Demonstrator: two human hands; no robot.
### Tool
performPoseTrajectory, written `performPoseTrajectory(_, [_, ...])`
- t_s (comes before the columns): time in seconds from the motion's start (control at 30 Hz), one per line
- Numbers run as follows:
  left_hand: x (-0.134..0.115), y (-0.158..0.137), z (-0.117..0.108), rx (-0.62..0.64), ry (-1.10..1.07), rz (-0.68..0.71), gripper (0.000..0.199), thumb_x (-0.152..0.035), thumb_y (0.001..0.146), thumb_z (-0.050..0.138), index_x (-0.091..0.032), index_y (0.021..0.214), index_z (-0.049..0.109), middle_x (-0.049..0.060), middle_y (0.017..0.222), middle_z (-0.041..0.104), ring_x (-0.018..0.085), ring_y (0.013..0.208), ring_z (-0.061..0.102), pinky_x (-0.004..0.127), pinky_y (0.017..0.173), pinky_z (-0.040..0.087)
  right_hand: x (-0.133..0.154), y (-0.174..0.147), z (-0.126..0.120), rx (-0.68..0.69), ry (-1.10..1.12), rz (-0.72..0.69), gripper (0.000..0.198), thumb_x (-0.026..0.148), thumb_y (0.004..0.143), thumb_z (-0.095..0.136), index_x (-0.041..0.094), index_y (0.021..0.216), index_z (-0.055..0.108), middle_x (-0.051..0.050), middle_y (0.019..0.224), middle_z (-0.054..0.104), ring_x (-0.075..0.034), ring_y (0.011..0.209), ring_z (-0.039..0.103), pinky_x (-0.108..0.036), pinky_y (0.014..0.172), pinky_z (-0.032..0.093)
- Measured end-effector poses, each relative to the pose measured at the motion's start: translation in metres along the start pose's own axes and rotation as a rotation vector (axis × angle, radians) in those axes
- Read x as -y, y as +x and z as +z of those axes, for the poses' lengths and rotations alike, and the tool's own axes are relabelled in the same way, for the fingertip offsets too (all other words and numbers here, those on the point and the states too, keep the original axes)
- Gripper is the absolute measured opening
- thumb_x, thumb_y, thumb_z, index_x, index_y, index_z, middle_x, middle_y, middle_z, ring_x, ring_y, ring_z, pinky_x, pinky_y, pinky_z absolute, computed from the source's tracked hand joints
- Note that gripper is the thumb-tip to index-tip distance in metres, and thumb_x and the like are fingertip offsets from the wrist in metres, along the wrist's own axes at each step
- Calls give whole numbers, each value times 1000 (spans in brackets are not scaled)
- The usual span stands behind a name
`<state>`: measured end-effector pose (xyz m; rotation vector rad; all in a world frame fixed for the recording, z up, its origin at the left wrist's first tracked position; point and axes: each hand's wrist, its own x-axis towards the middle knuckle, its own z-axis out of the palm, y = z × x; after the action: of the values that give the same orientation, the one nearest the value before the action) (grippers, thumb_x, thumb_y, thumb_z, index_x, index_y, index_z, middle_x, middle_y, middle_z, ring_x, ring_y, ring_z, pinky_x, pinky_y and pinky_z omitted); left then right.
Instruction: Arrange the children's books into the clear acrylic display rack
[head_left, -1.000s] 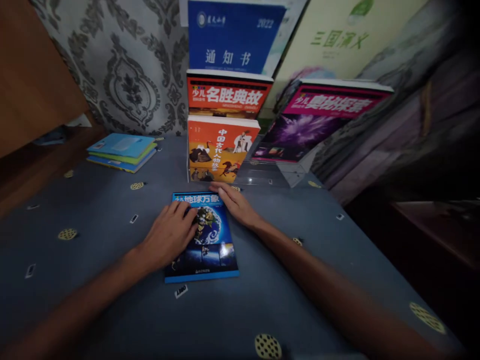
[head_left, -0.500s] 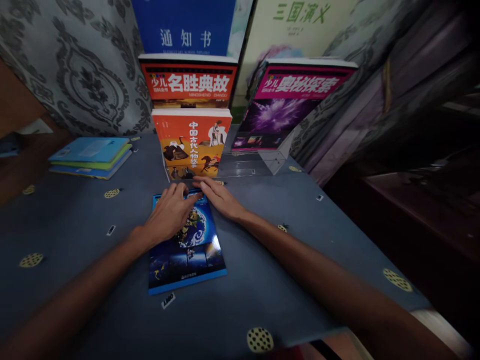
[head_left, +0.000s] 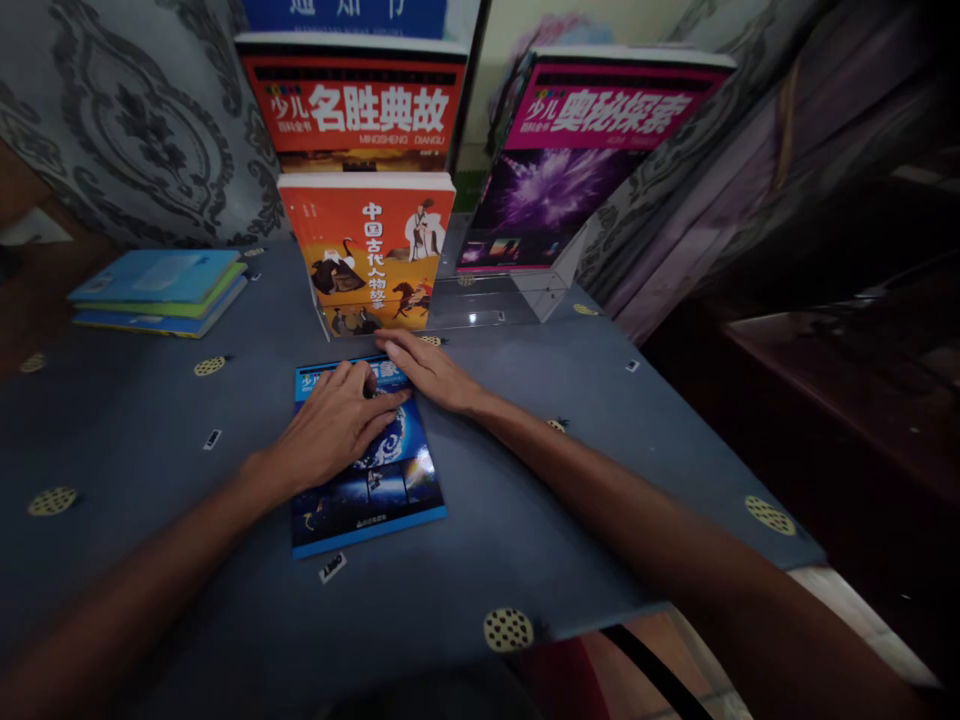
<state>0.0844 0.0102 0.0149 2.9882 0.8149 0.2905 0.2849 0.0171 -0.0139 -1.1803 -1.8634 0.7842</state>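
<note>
**Q:** Report the position of each hand.

**A:** My left hand [head_left: 334, 430] lies flat, palm down, on the upper half of the blue book [head_left: 365, 470]. The fingers are spread and extended; nothing is enclosed, so this grip is open and only presses. My right hand [head_left: 427, 370] lies flat along the book's upper right corner, fingertips pointing left toward the top edge, partly on the cover and partly on the desk [head_left: 525, 500]. That grip is likewise open, holding nothing.

**Q:** Where is the blue book?

**A:** Face up on the blue desk cover, directly in front of me, its top edge just short of the orange book [head_left: 371, 255]. It sits slightly rotated, not square to the desk edge.

**Q:** Why flat palms rather than a pinch?

**A:** My judgement: the book is thin and lies flush, so no edge is exposed to pinch. A flat palm gives friction over a wide area, which suits sliding or steadying; the right hand at the corner acts as a side stop.

**Q:** What stands behind?

**A:** The orange book is upright, front cover toward me. Behind it, higher, stands a red book [head_left: 352, 105]. To the right, a magenta book [head_left: 562, 160] leans back in a clear stand [head_left: 525, 300]; the tilt keeps the cover readable. Covers face forward, as on a display.

**Q:** Anything else?

**A:** A stack of thin notebooks [head_left: 154, 290] lies flat at the far left, well apart from both hands.
</note>
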Motion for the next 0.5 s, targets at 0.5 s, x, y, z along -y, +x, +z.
performPoseTrajectory(0.5, [-38,-38,-9,75,-156,88,37,-43,104,38,-41,131,63,6,107,52,24,98,47,45,91,41,3,-2,0,-10,-22,8,48,52,104,33,23,137,53,-7,138,63,-20,128,58,-41,112,43])
